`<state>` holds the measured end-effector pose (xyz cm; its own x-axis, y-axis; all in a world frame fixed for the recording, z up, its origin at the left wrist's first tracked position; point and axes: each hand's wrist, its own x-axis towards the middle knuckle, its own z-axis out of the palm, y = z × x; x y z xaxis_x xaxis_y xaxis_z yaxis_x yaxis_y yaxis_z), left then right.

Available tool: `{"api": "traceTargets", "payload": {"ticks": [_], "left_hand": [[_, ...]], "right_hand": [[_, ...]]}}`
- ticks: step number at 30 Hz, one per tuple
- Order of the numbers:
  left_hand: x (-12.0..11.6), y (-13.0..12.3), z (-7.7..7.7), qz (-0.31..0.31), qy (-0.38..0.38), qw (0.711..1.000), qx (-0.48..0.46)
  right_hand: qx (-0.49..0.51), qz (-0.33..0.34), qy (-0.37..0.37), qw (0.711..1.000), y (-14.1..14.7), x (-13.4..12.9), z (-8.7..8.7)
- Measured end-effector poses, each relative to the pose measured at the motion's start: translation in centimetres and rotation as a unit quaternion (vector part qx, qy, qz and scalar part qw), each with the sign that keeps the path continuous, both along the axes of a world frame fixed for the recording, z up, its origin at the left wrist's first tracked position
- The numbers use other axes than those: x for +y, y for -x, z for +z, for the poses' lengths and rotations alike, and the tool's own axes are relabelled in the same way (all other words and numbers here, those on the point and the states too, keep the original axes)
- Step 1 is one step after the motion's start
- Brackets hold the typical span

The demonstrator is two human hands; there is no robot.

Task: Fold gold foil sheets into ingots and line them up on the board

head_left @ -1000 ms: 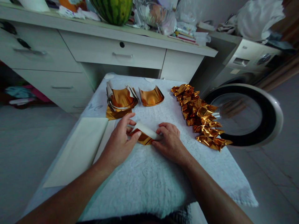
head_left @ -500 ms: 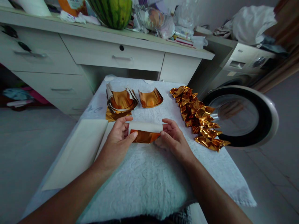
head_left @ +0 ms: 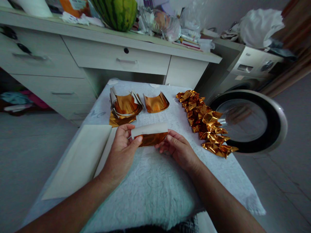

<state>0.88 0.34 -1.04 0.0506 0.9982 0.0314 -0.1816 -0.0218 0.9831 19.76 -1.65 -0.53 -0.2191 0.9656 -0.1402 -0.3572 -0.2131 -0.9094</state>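
Some blue and pink cloths are lying low down at the far left, beside the white drawers. Next, a big white sheet is resting on the left side of a pale blue tablecloth. Up on the counter, a green watermelon is sitting with stripes down its skin. Below it, a pile of bent gold sheets is standing at the back of the tablecloth, and a flat gold sheet is poking out in front. The left hand is pinching 1 end of a gold and white paper, with its thumb pressing on the front. This paper is staying between the 2 hands, near the middle of the tablecloth, showing white on top and shiny gold below. Behind it, a thinner gold pile is standing just beside the big pile. The right hand is pinching the other end, with its thumb near the corner. Further right, many crinkly gold shapes are lying close together in a long row. Last, a washing machine is standing with its round door hanging open.
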Motion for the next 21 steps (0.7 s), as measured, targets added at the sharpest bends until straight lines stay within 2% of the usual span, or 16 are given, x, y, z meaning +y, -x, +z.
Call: {"api": "traceTargets", "payload": {"ticks": [3,10,15,17,18,21], "left_hand": [[0.0,0.0,0.1,-0.004,0.003,1.000,-0.011],[-0.7,-0.2,0.9,-0.050,-0.011,0.998,0.039],[-1.0,0.6,0.9,-0.060,-0.094,0.986,0.123],[-0.9,1.0,0.6,-0.059,-0.158,0.966,0.196],[-0.9,1.2,0.5,-0.061,-0.199,0.947,0.246],[-0.8,1.5,0.4,-0.066,-0.329,0.855,0.397]], "right_hand": [[0.012,0.006,0.004,1.000,0.3,0.0,0.0],[-0.055,-0.007,-0.032,0.998,0.5,0.1,-0.4],[-0.072,-0.037,-0.031,0.996,0.1,0.3,-0.5],[-0.074,-0.051,-0.022,0.996,-0.1,0.3,-0.5],[-0.074,-0.056,-0.019,0.995,-0.2,0.4,-0.4],[-0.071,-0.063,-0.018,0.995,-0.3,0.4,-0.4]]}}
